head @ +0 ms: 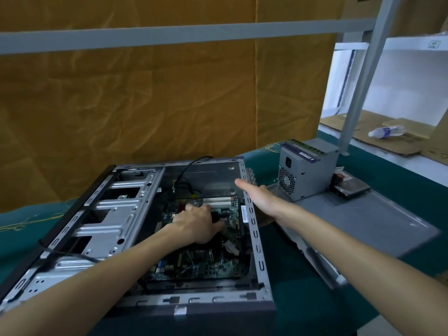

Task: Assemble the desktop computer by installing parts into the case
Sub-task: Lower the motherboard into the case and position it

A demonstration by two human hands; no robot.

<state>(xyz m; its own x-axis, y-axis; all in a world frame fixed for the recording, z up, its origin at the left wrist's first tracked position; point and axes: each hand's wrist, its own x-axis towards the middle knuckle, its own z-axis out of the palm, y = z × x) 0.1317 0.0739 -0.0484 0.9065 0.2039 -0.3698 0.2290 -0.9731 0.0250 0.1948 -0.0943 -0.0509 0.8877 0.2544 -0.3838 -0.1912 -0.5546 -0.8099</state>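
Head view: left hand (196, 223) grips a black part on the motherboard (201, 260) — seating it; right hand (257, 197), fingers straight, steadies the case (254, 229) wall at three o'clock — press next.

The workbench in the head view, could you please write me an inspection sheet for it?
Surface: green cloth covers the bench.
Job's things: open case lies flat, motherboard inside; power supply stands on the grey side panel, a drive beside it.
Clutter: yellow threads on the cloth.
Hands: left hand grips a dark part over the motherboard; right hand rests flat and open on the case's rim.
Cables: black cable loops inside the case.
Surroundings: brown backdrop; shelving with a plastic bottle.
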